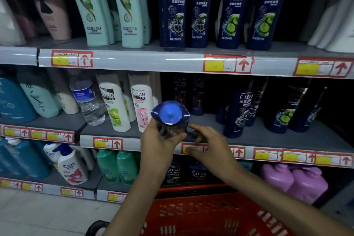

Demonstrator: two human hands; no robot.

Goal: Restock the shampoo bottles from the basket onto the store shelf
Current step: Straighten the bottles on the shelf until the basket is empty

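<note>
Mid-restock. Left hand [159,140] grips a dark blue shampoo bottle [170,116] around its body, held in the air just in front of the middle shelf [249,136], not yet set down. The cap end points toward the camera, the base toward the shelf, so the long axis runs near-to-far, tilted up. Right hand [208,146] is empty, fingers loosely spread, just right of the bottle over the shelf edge. A bare gap on the shelf behind the bottle looks like the target spot. Red basket [201,214] sits near, below; its contents can't be made out, so what remains is unclear.
</note>
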